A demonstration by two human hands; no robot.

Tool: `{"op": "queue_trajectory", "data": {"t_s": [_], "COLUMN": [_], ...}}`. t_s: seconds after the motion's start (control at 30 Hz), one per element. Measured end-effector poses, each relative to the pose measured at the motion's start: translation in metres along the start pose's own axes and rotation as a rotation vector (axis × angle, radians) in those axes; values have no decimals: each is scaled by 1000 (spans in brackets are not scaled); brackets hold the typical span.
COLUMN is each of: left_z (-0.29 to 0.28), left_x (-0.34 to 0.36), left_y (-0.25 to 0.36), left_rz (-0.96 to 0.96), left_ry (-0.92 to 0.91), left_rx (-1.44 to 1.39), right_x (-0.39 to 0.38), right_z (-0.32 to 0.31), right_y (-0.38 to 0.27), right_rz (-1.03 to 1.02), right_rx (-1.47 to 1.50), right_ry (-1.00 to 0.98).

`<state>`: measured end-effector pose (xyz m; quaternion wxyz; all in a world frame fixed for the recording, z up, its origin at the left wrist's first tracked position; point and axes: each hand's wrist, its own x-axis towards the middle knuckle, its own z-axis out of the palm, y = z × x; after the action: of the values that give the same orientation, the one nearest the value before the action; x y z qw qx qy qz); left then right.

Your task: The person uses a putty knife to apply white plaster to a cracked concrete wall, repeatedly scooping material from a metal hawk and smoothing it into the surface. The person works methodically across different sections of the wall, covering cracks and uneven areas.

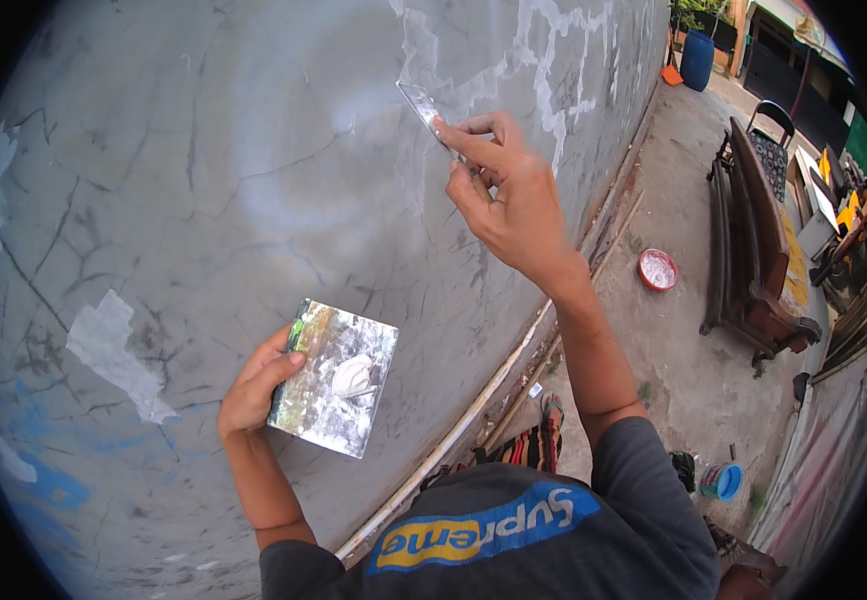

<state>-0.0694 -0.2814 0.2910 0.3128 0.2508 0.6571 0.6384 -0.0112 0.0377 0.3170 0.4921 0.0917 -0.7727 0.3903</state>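
Note:
My right hand [508, 195] grips a thin, flat putty scraper [418, 108], its blade against or very close to the grey wall [253, 130]. Around the blade, pale streaks of filler [553, 60] run over the wall. Lower and to the left, my left hand [261, 380] holds a rectangular board [323, 390] by its left edge, thumb on top. The board's face is smeared white, and a lump of white putty [353, 376] sits right of its middle. Fine cracks cross the wall, and a light filler patch [118, 350] lies left of the board.
Right of the wall, a red bowl of white paste [657, 270] stands on the ground. Beyond it is a dark wooden bench [753, 230]. A blue barrel [696, 60] stands at the far end, a small blue bucket [723, 482] nearer me. A pipe [493, 385] follows the wall's foot.

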Motion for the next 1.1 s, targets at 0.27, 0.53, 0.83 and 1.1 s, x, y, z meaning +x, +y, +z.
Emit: {"op": "queue_trajectory", "data": {"t_s": [0.27, 0.53, 0.83, 1.1], "left_z": [-1, -1, -2, -2], "left_x": [5, -1, -1, 3], "left_y": [-2, 1, 0, -1], "left_rz": [1, -25, -30, -27], "left_ry": [-35, -42, -96, -99], "left_rx": [-19, -1, 32, -12], "right_x": [-43, -18, -59, -30], "right_z": [18, 58, 55, 71], "right_y": [-14, -24, -12, -20], "right_rz": [14, -117, -115, -102], "right_rx": [-28, 11, 53, 66], "right_ry": [-229, 39, -100, -30]}}
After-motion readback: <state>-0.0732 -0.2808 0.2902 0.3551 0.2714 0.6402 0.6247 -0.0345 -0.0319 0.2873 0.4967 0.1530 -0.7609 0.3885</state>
